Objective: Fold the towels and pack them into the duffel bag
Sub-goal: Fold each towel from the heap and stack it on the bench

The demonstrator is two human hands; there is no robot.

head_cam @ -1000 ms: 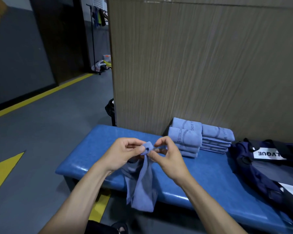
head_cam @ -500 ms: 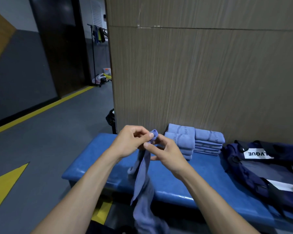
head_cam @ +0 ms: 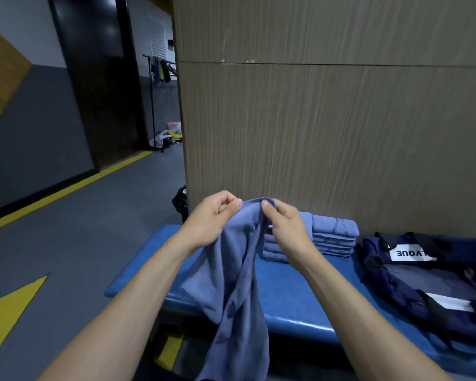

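The hanging towel runs off the bottom edge of the frame, its lower end unseen. The right hand covers part of the folded towel stack at centre right. The duffel bag is cut by the right edge. Items on the clothes rack, upper left, are too small to identify.

Upside-down lettering on the duffel bag

The dark navy duffel bag, lying on the blue worktop, carries a white label with black capitals that stand inverted to the camera; the letters "LVQUE" can be read, and the rest runs under a black strap. The folded towels bear faint woven lettering, too blurred to read.
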